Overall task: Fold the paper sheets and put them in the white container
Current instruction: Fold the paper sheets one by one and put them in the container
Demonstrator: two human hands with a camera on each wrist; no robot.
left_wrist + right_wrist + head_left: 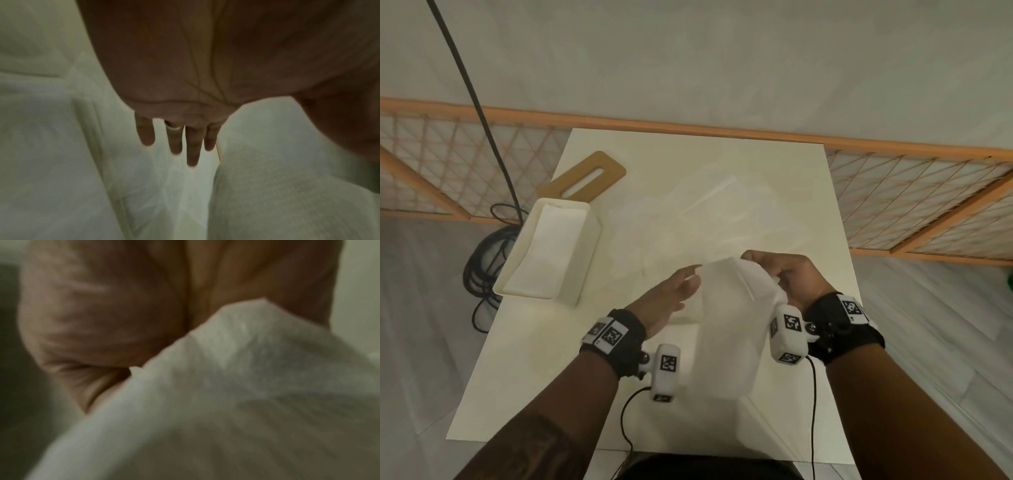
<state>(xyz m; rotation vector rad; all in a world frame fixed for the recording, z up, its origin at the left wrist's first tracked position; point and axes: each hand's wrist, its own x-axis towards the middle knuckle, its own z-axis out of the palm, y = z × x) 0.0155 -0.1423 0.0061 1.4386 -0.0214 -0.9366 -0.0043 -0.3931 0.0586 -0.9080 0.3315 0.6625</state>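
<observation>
Soft white paper sheet pinched by right hand, left hand fingers straight.

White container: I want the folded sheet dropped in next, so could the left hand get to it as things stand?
Probably yes: the left hand is open beside the paper sheet, and bare table separates it from the white container.

Table: rectangular, cream-white top, standing on a pale grey floor against a wood-framed lattice screen.

On it, placed from the white container:
- Container itself, near the table's left edge, open, tipped toward the camera.
- Tan wooden board with a slot, just behind the container, touching its far rim.
- Thin translucent paper sheets, crumpled, to the container's right.
</observation>
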